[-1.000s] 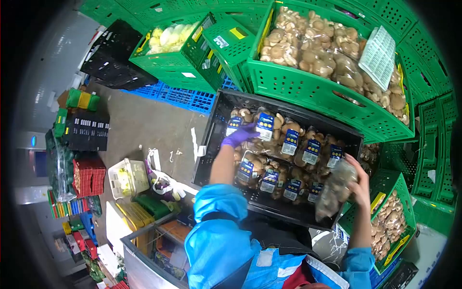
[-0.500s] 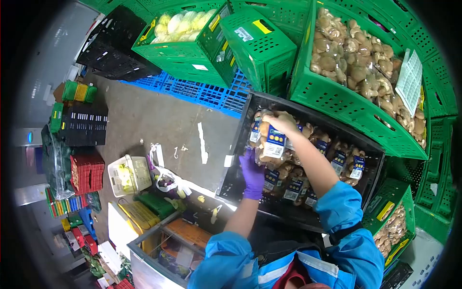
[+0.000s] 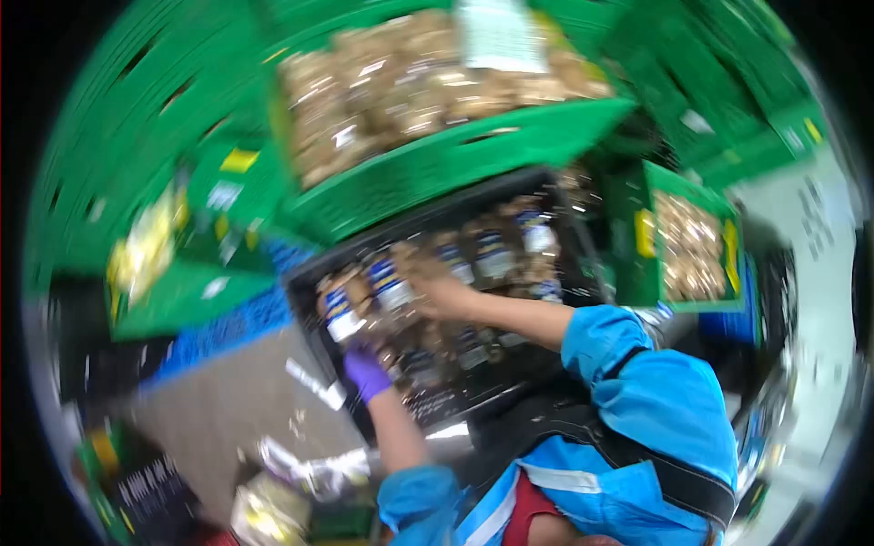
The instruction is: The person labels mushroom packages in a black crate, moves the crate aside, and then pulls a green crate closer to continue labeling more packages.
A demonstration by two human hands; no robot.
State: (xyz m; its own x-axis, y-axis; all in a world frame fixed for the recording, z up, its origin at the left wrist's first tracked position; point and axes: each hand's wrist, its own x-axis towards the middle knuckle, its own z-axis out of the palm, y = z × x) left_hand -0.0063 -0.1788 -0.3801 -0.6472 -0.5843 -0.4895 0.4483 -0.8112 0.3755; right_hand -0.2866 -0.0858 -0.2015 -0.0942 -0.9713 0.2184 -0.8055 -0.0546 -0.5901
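Observation:
The whole view is smeared by motion. A black crate (image 3: 446,405) holds several clear-wrapped packs of brown mushrooms with blue and white labels. My bare right hand (image 3: 435,282) is closed at the upper right side of one mushroom pack (image 3: 390,284) in the far row. My left hand (image 3: 366,369), in a purple glove, is at the lower end of the leftmost mushroom pack (image 3: 340,314); its fingers are blurred and partly hidden. More packs of mushrooms (image 3: 492,255) lie to the right of my right hand, and a nearer row sits below my forearm.
Behind the black crate stands a large green crate (image 3: 455,150) of bagged mushrooms with a pale sheet (image 3: 501,36) on it. A smaller green crate (image 3: 645,237) of mushrooms is at the right. Blue pallet slats (image 3: 223,328) and pale debris (image 3: 314,384) on the floor lie left.
The view has swung, so the large green crate now sits straight ahead. My right hand has lowered the mushroom pack into the far row. My left hand stays at the crate's left end.

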